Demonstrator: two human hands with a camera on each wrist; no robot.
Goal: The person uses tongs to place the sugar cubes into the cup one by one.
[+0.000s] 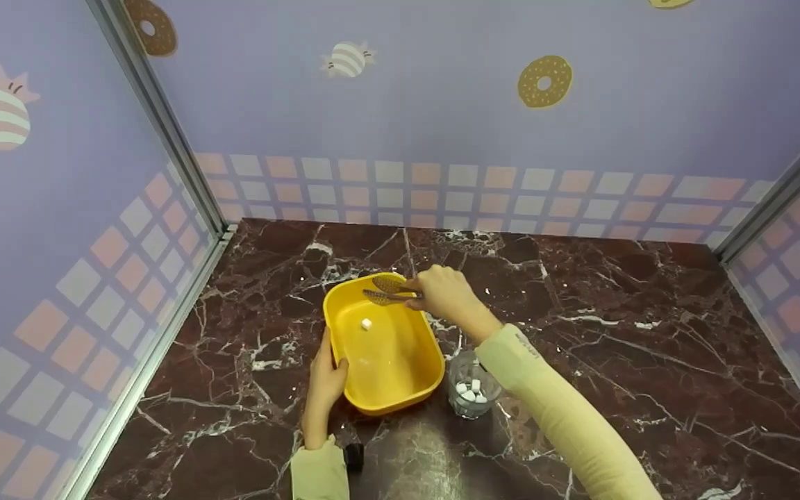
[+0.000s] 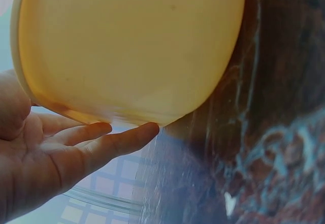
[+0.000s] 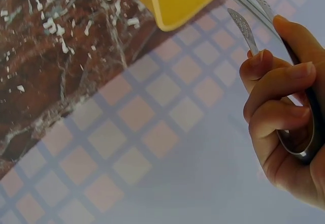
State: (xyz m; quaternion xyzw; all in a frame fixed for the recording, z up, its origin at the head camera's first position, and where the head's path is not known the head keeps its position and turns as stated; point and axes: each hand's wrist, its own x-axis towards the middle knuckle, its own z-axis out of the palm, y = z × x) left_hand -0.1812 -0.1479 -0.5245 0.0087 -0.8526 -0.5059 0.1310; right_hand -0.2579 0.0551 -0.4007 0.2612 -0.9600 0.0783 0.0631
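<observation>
My left hand [image 1: 327, 378] grips the left side of a yellow plastic basin [image 1: 400, 375], thumb at the rim. In the left wrist view, its fingertips [image 2: 150, 128] press the outside of the basin's wall. My right hand [image 1: 445, 295] holds metal tongs [image 1: 387, 295] over the basin's far end. The perforated tips stand apart with nothing between them; in the right wrist view, curled fingers [image 3: 277, 84] wrap the handle. One small white cube [image 1: 367, 324] is inside the basin. Right of the basin, below my right forearm, a clear glass [image 1: 468, 406] contains several white cubes [image 1: 469, 396].
Beneath everything lies a dark red marbled tabletop [image 1: 615, 361]. A lilac wall [image 1: 442, 104] with printed sweets and checks rises behind it. Side panels with metal edge rails [image 1: 164, 118] border the left and right. A dark wrist strap [image 1: 353, 456] shows beside my left sleeve.
</observation>
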